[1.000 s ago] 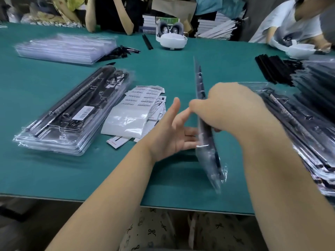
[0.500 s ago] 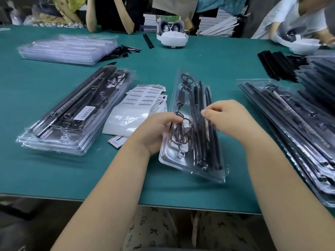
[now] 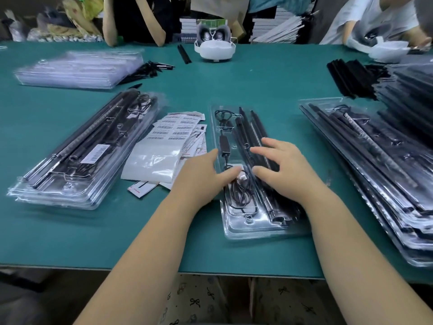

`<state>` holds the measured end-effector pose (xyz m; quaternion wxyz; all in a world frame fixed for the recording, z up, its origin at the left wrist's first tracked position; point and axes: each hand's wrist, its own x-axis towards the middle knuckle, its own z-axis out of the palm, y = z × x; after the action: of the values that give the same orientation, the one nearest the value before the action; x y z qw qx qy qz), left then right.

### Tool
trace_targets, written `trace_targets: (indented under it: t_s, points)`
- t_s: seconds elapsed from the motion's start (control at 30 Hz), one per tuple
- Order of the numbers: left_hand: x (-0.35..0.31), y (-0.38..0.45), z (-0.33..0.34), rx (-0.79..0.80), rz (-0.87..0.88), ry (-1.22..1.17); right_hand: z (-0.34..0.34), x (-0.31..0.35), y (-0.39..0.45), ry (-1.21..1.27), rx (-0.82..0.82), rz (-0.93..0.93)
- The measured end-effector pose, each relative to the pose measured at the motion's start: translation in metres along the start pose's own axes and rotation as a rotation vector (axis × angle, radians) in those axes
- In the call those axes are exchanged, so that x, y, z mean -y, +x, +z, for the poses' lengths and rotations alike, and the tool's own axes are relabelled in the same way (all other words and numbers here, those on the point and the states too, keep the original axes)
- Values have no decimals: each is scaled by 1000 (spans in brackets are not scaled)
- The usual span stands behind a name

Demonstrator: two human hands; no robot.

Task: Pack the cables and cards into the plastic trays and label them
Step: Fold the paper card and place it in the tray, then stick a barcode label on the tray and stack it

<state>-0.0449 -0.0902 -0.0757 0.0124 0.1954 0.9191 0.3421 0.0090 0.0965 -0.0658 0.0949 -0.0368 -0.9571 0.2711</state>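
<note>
Both hands, left [image 3: 203,178] and right [image 3: 284,168], press flat-fingered on the tray [image 3: 243,221]; barcode labels [image 3: 174,127] unreadable.

Teal table [image 3: 234,85], clear tray [image 3: 236,227], seemingly black cables [image 3: 242,194], white barcoded labels [image 3: 173,131].

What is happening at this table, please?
A person is packing cables into clear plastic trays. One tray lies flat on the green table in front of them. The left hand and right hand both rest on it with fingers spread, pressing near the coiled cable. The label sheets lie just to its left, beside a stack of packed trays; the top one carries a label. More trays are piled on the right.
</note>
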Motion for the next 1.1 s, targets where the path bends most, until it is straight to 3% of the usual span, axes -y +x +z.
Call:
trace_targets:
  t_s: [0.1, 0.23, 0.33, 0.4, 0.5, 0.6, 0.67, 0.73, 0.8, 0.93, 1.1]
  points:
    - [-5, 0, 0, -132, 27, 165, 0, 2, 0, -87, 85, 5]
    - [7, 4, -21, -473, -167, 188, -4, 6, -2, -156, 121, 35]
    - [19, 4, -28, -391, -338, 338, -11, 12, -4, -187, 145, 41]
    - [21, 4, -24, -325, -339, 320, -18, 20, -2, -246, 187, 49]
    - [15, 5, -23, -354, -315, 278, -32, 30, 5, -309, 243, 74]
    - [3, -1, -21, -514, -181, 219, -38, 35, 14, -43, 57, 84]
    - [-8, -10, -17, -593, 46, 96, -33, 37, 20, 346, -8, 188]
    - [-21, -16, -10, -534, 246, 37, -22, 37, 25, 718, 46, 325]
    - [-29, -20, -3, -420, 393, 5, -13, 33, 26, 912, 92, 367]
    - [-33, -22, 0, -174, 471, -144, -7, 19, 22, 918, 35, 276]
    - [-26, -5, 0, -261, 321, -56, -7, 17, 19, 941, 115, 223]
